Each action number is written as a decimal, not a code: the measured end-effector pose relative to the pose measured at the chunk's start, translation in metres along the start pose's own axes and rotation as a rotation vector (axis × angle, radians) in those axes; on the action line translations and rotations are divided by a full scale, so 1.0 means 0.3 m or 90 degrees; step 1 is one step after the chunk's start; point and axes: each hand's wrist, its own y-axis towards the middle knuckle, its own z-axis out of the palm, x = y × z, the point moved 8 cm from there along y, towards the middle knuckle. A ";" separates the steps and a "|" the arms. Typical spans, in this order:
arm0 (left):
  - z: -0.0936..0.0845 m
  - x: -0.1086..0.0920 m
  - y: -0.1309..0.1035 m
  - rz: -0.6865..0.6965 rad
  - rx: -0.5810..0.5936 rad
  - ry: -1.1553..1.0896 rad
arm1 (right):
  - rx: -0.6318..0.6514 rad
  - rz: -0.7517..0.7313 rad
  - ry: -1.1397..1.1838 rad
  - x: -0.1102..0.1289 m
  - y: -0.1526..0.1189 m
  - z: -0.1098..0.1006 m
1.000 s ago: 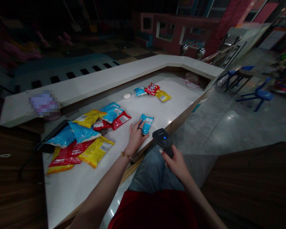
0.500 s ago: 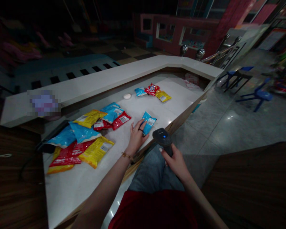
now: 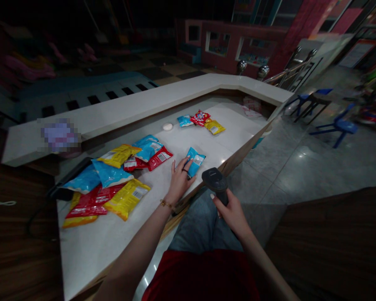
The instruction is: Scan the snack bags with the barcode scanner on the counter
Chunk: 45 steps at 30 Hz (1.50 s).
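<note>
My left hand (image 3: 181, 179) lies on the counter with its fingers spread, some of them resting on the near-left part of a small blue snack bag (image 3: 198, 159). The bag lies flat, its white barcode label facing up. Wrapped around the handle of a black barcode scanner (image 3: 214, 179), my right hand (image 3: 233, 211) is closed. The scanner's head is just right of the blue bag, near the counter's front edge and apart from the bag. Left of my left hand is a pile of blue, red and yellow snack bags (image 3: 128, 200).
Farther back on the white counter (image 3: 188, 131) lie a blue bag (image 3: 184, 121), a red bag (image 3: 200, 117) and a yellow bag (image 3: 214, 126). A small round white object (image 3: 167, 126) is near them. A raised ledge (image 3: 138, 105) borders the far side. Blue chairs (image 3: 343, 124) stand on the floor.
The blue light on top of the scanner has gone out. The scanner has shifted very slightly to the right. My left hand and the bag beneath it have not visibly moved.
</note>
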 end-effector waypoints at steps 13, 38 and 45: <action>-0.376 0.181 -0.282 -0.174 -0.131 0.198 | 0.016 -0.010 -0.006 -0.012 0.008 -0.003; 0.424 -0.031 0.892 0.055 0.213 0.050 | -0.023 0.042 0.020 -0.071 0.122 -0.085; 0.347 -0.117 0.674 0.114 0.194 0.088 | -0.037 0.031 0.005 -0.058 0.106 -0.103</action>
